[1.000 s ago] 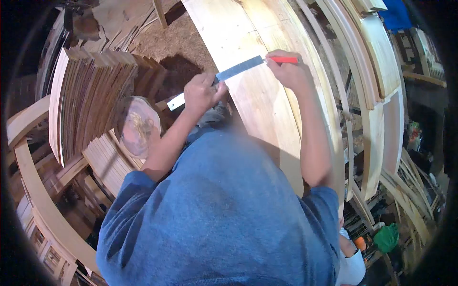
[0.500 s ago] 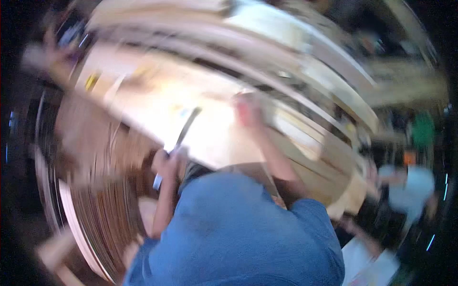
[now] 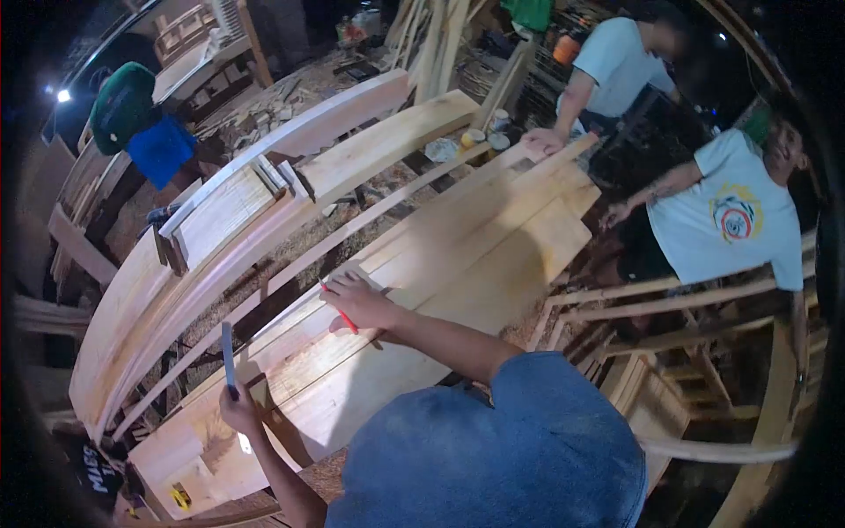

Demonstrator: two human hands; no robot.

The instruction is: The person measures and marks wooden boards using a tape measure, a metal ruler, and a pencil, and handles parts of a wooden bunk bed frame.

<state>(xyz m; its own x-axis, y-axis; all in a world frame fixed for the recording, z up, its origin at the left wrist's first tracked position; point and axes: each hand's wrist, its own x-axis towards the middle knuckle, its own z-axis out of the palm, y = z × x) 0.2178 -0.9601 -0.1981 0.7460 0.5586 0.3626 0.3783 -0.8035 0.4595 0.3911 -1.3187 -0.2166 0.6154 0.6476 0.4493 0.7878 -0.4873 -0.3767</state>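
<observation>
Long pale boards [image 3: 422,264] lie side by side, running from lower left to upper right. My left hand [image 3: 239,410] is closed round a metal ruler-like tool [image 3: 228,354], which stands up from the fist over the boards' left part. Near the middle of the boards my right hand [image 3: 359,304] rests palm down, a red marking tool [image 3: 341,310] held between its fingers. A yellow tape measure [image 3: 180,495] lies at the lower left end of the boards.
Thick curved timbers [image 3: 290,132] stand beyond the boards. At the upper right one person [image 3: 616,66] touches the boards' far end; another person [image 3: 717,211] stands at the right by a wooden frame [image 3: 687,308]. Someone in blue [image 3: 163,151] is at the upper left.
The view has swung round towards the boards' far right end and the two people. The left hand has drawn the ruler-like tool away from the right hand, which now rests on the boards.
</observation>
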